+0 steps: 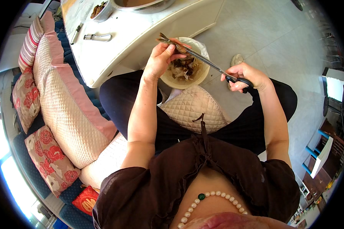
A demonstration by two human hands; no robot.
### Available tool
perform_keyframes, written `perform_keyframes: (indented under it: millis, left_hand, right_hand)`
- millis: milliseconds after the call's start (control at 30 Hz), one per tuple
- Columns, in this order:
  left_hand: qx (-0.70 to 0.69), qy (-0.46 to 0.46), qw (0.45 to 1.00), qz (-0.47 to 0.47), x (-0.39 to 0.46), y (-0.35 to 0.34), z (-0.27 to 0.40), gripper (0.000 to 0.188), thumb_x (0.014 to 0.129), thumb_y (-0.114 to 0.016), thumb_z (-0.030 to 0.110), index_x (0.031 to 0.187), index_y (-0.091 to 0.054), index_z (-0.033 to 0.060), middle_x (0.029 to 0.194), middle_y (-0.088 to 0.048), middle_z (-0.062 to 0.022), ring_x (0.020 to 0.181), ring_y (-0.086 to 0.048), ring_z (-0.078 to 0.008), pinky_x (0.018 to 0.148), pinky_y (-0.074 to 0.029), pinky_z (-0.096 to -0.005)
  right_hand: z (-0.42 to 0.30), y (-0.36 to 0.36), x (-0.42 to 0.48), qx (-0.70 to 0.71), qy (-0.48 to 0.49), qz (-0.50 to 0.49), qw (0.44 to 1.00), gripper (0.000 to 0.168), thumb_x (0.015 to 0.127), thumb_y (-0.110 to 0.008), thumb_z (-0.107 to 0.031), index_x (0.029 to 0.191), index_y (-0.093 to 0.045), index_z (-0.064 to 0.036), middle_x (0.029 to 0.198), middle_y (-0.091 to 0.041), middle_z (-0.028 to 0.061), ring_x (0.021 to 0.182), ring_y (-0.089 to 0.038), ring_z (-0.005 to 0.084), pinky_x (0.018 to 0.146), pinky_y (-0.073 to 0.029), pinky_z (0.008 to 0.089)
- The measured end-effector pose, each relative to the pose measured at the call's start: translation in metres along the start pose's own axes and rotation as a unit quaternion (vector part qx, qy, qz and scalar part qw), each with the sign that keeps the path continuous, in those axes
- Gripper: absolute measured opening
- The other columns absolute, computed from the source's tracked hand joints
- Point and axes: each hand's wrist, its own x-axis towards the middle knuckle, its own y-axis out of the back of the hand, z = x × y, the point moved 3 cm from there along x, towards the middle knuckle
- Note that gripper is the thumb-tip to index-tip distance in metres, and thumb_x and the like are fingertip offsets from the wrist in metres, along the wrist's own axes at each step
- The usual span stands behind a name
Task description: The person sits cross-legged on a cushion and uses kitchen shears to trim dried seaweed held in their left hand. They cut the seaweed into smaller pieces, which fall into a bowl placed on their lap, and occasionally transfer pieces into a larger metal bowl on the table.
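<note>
Over a pale bucket (pixel 205 70), my left hand (pixel 162 58) pinches a small brown shellfish (pixel 179 48), apparently a shrimp. Its fanned tail end points up and to the left, away from my fingers. My right hand (pixel 243 75) grips the black handles of long metal scissors (pixel 207 62). The blades slant up to the left and their tips reach the shellfish; whether they cut into it cannot be seen. A clear plastic liner shows at the bucket's rim, and brown and whitish scraps (pixel 183 70) lie inside, partly behind my left hand.
A white table (pixel 103 57) stands ahead to the left. On it are a metal basin (pixel 149 8), a plastic tub (pixel 104 14) with brown pieces, a metal peeler (pixel 98 37) and a black-handled tool (pixel 76 34). A quilted sofa cover (pixel 66 111) lies to my left.
</note>
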Motion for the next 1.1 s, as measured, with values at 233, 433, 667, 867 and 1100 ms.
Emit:
perform_keyframes:
  millis: [233, 433, 667, 867, 1100]
  left_hand:
    - [0.039, 0.013, 0.999, -0.019, -0.001, -0.007, -0.005, 0.028, 0.101, -0.041, 0.016, 0.12, -0.051, -0.0034, 0.119, -0.059, -0.025, 0.113, -0.059, -0.0306, 0.093, -0.052, -0.0357]
    - [0.036, 0.059, 0.997, -0.024, -0.003, -0.009, -0.019, 0.03, 0.101, -0.042, 0.016, 0.118, -0.053, -0.005, 0.12, -0.06, -0.0234, 0.113, -0.059, -0.0276, 0.094, -0.051, -0.035]
    - [0.034, 0.056, 0.997, -0.041, -0.002, -0.013, -0.017, 0.029, 0.101, -0.041, 0.016, 0.119, -0.052, -0.0051, 0.118, -0.06, -0.0223, 0.112, -0.059, -0.027, 0.093, -0.051, -0.0349]
    - [0.033, 0.071, 0.997, -0.017, -0.002, -0.008, -0.02, 0.028, 0.1, -0.043, 0.014, 0.12, -0.051, -0.0036, 0.116, -0.061, -0.0191, 0.11, -0.059, -0.0258, 0.092, -0.051, -0.0353]
    - [0.042, 0.073, 0.996, -0.004, -0.002, 0.0, -0.026, 0.03, 0.099, -0.048, 0.016, 0.124, -0.049, -0.0006, 0.109, -0.063, -0.0126, 0.103, -0.061, -0.0211, 0.088, -0.049, -0.0332]
  right_hand:
    - [-0.005, -0.006, 0.004, 0.002, -0.001, 0.002, 1.0, 0.043, 0.07, -0.077, -0.013, 0.107, -0.062, 0.002, 0.069, -0.056, 0.0008, 0.056, -0.056, 0.0082, 0.049, -0.044, 0.0217]
    - [-0.004, -0.012, 0.012, 0.01, 0.015, 0.021, 1.0, 0.041, 0.071, -0.077, -0.009, 0.107, -0.062, 0.003, 0.068, -0.055, -0.0004, 0.055, -0.055, 0.0078, 0.051, -0.043, 0.022]
    - [-0.001, -0.013, 0.018, -0.03, 0.014, 0.043, 0.999, 0.035, 0.073, -0.076, -0.006, 0.105, -0.062, 0.001, 0.064, -0.053, -0.0028, 0.055, -0.053, 0.006, 0.05, -0.04, 0.0219]
    - [-0.002, -0.013, 0.018, -0.046, 0.013, 0.054, 0.997, 0.033, 0.073, -0.081, -0.008, 0.101, -0.063, -0.002, 0.063, -0.054, -0.0033, 0.049, -0.047, 0.0037, 0.044, -0.034, 0.021]
    - [-0.007, -0.011, 0.017, -0.04, -0.02, 0.047, 0.998, 0.033, 0.074, -0.078, -0.004, 0.102, -0.062, -0.002, 0.064, -0.056, -0.0009, 0.049, -0.049, 0.0049, 0.044, -0.037, 0.0213]
